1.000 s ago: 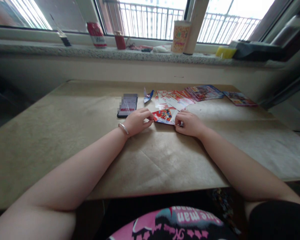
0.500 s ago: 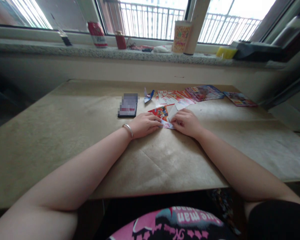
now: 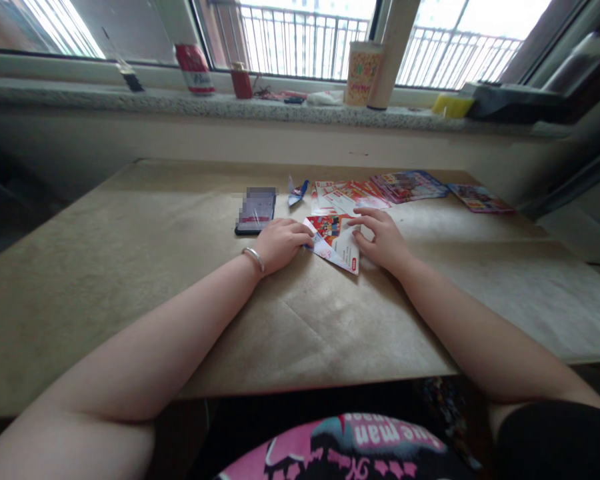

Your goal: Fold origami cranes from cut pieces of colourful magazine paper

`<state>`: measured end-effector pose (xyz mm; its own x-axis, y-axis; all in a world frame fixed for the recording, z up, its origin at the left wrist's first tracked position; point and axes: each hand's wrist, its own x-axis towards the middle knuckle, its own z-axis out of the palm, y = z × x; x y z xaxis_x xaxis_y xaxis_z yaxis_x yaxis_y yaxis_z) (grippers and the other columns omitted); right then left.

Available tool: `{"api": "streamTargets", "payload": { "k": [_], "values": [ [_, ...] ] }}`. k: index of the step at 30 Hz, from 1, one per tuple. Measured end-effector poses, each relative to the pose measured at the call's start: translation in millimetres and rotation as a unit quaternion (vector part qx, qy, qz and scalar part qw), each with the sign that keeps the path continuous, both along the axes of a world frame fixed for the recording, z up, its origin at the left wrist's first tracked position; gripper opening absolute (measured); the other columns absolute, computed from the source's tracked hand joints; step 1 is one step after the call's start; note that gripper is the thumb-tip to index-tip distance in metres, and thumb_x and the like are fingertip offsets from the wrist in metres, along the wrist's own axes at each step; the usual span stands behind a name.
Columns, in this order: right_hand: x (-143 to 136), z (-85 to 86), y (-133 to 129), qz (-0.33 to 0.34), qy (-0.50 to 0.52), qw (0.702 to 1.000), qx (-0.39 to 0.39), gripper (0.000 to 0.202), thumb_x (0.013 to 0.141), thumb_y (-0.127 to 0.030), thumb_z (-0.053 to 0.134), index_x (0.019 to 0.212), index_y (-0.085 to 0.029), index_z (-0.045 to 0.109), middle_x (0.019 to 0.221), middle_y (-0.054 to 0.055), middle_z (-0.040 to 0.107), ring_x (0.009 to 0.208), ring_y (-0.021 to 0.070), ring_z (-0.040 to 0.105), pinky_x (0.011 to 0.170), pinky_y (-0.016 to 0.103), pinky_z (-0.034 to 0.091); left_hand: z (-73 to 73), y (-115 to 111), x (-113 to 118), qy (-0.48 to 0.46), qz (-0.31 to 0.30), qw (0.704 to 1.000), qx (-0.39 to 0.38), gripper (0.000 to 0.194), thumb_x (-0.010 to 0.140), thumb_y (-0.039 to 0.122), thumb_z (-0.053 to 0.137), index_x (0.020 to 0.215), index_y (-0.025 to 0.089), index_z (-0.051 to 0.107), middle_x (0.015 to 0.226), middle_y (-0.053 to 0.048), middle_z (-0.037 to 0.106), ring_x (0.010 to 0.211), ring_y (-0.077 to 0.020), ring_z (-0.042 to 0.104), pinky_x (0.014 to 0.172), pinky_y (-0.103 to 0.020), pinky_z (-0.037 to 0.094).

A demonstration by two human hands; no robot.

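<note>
On table, folded paper [image 3: 336,245] seemingly between both hands' fingers [image 3: 308,239]

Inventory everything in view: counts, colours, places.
Wide table: one, beige, below windowsill.
Folded paper: one, red/white, table centre.
Loose sheets: several, red/white, behind it.
Creased paper: one, blue/white, beside phone.
Rectangular phone: one, dark, left.
Glossy papers: two groups, multicoloured, right.
Metal can, small container: one each, mostly red, windowsill.
Patterned cup, spongy block: one each, yellow, windowsill.
Other windowsill items: several, mixed, unclear.
Left hand, right hand: two, bare, at folded paper.

Window backlight, edges seemingly distorted
</note>
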<state>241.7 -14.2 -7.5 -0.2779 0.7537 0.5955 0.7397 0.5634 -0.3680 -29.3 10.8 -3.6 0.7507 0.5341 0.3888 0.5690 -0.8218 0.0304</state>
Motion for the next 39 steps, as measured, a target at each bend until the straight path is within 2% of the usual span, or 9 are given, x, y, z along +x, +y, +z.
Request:
{"api": "streamTargets", "payload": {
  "k": [5, 9, 13, 18, 24, 26, 29, 35, 39],
  "values": [
    [-1.4, 0.6, -0.5, -0.024, 0.016, 0.997, -0.066, 0.039, 0.082, -0.022, 0.060, 0.121, -0.024, 0.063, 0.139, 0.010, 0.055, 0.129, 0.0281, 0.049, 0.109, 0.050, 0.040, 2.5, -4.2, 0.3, 0.031, 0.034, 0.999, 0.004, 0.024, 0.092, 0.023, 0.049, 0.095, 0.025, 0.073, 0.110, -0.002, 0.072, 0.098, -0.0217, 0.063, 0.086, -0.037, 0.044],
    [-1.5, -1.3, 1.9, -0.046, 0.018, 0.992, -0.117, 0.036, 0.082, -0.024, 0.059, 0.117, -0.020, 0.066, 0.117, 0.012, 0.067, 0.110, 0.0276, 0.061, 0.096, 0.046, 0.048, 3.9, -8.1, 2.1, 0.034, 0.055, 0.998, 0.011, 0.027, 0.095, 0.033, 0.047, 0.099, 0.025, 0.073, 0.113, -0.003, 0.071, 0.100, -0.0223, 0.062, 0.086, -0.038, 0.042],
    [-2.3, 1.2, 0.3, -0.028, -0.017, 0.997, -0.070, 0.023, 0.084, -0.026, 0.058, 0.102, -0.021, 0.072, 0.102, 0.009, 0.072, 0.099, 0.0256, 0.061, 0.093, 0.044, 0.048, 4.9, -10.2, 3.7, 0.050, 0.092, 0.994, 0.001, 0.035, 0.097, 0.042, 0.043, 0.109, 0.025, 0.071, 0.121, -0.004, 0.068, 0.107, -0.0248, 0.060, 0.090, -0.041, 0.041],
    [-6.3, 6.0, -6.0, -0.018, -0.076, 0.997, -0.025, 0.023, 0.086, -0.024, 0.055, 0.098, -0.022, 0.075, 0.090, 0.007, 0.071, 0.089, 0.0232, 0.060, 0.089, 0.039, 0.047, 5.2, -13.1, 4.0, 0.077, 0.124, 0.989, -0.014, 0.048, 0.097, 0.052, 0.037, 0.127, 0.024, 0.062, 0.137, -0.006, 0.057, 0.124, -0.0289, 0.050, 0.101, -0.045, 0.036],
    [-7.7, 7.0, -8.9, -0.011, -0.130, 0.991, -0.015, 0.024, 0.085, -0.025, 0.056, 0.099, -0.021, 0.075, 0.090, 0.007, 0.071, 0.087, 0.0234, 0.058, 0.088, 0.038, 0.047, 7.8, -26.0, 9.8, 0.111, 0.054, 0.992, -0.027, 0.067, 0.089, 0.066, 0.045, 0.143, 0.028, 0.045, 0.148, -0.008, 0.045, 0.133, -0.0312, 0.040, 0.110, -0.047, 0.029],
    [-6.9, 6.7, -8.6, -0.018, -0.140, 0.990, -0.019, 0.025, 0.085, -0.026, 0.057, 0.100, -0.021, 0.075, 0.090, 0.007, 0.071, 0.088, 0.0238, 0.057, 0.087, 0.038, 0.046, 7.4, -28.6, 11.9, 0.107, 0.031, 0.993, -0.028, 0.072, 0.083, 0.070, 0.051, 0.142, 0.029, 0.046, 0.150, -0.007, 0.042, 0.135, -0.0335, 0.038, 0.111, -0.049, 0.029],
    [-6.0, 6.6, -8.4, -0.023, -0.146, 0.989, -0.023, 0.025, 0.084, -0.028, 0.057, 0.101, -0.020, 0.075, 0.088, 0.007, 0.070, 0.086, 0.0235, 0.056, 0.086, 0.038, 0.046, 5.1, -27.4, 12.1, 0.095, 0.028, 0.995, -0.028, 0.067, 0.084, 0.066, 0.054, 0.137, 0.026, 0.053, 0.148, -0.010, 0.044, 0.133, -0.0339, 0.040, 0.110, -0.049, 0.032],
    [-6.2, 7.9, -10.2, -0.038, -0.142, 0.989, -0.005, 0.024, 0.084, -0.032, 0.060, 0.100, -0.024, 0.076, 0.095, 0.009, 0.066, 0.093, 0.0251, 0.054, 0.090, 0.042, 0.046, 3.5, -18.8, 8.0, 0.058, 0.024, 0.998, -0.001, 0.036, 0.094, 0.041, 0.048, 0.122, 0.026, 0.066, 0.136, -0.008, 0.057, 0.122, -0.0264, 0.052, 0.105, -0.043, 0.040],
    [-5.2, 7.9, -10.2, 0.042, -0.140, 0.989, -0.016, 0.025, 0.084, -0.038, 0.063, 0.104, -0.028, 0.073, 0.114, 0.006, 0.065, 0.115, 0.0271, 0.051, 0.104, 0.047, 0.040, 2.7, -16.5, 7.7, 0.039, 0.018, 0.999, 0.005, 0.033, 0.096, 0.034, 0.045, 0.116, 0.023, 0.069, 0.122, -0.007, 0.067, 0.108, -0.0239, 0.060, 0.097, -0.042, 0.046]
  ]
}}
